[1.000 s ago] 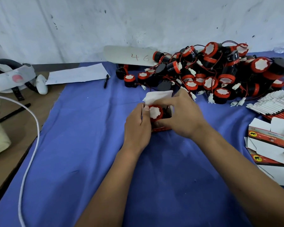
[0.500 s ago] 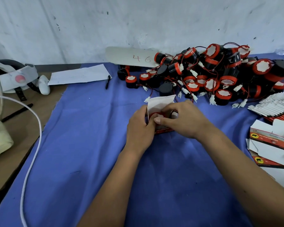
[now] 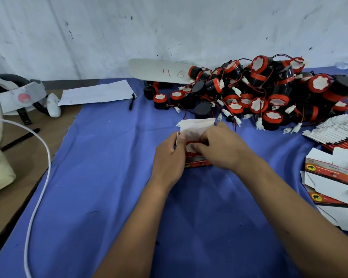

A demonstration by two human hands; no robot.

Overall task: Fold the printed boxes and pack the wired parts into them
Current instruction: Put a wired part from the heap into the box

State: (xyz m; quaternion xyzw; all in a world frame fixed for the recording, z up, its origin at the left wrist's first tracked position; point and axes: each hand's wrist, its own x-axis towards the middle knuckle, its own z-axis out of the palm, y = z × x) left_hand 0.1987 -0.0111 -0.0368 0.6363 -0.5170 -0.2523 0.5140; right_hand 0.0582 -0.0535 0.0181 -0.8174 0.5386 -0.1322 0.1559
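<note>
Pressing the red-rimmed round wired part (image 3: pixel 191 147) deeper than a second ago, the right hand (image 3: pixel 219 148) seats it while the left hand (image 3: pixel 170 155) grips the small red-and-white printed cardboard box (image 3: pixel 197 160) mid-cloth, white flap (image 3: pixel 197 125) still open.

I see a whitewashed wall (image 3: pixel 169 27) behind the work area, marked with dark scuffs and specks. It meets a brown desk (image 3: pixel 18 161), most of which lies under a blue cloth (image 3: pixel 109 167). The cloth's left edge runs diagonally, leaving bare brown surface at left. Lighting is even and diffuse, with soft shadows only.
</note>
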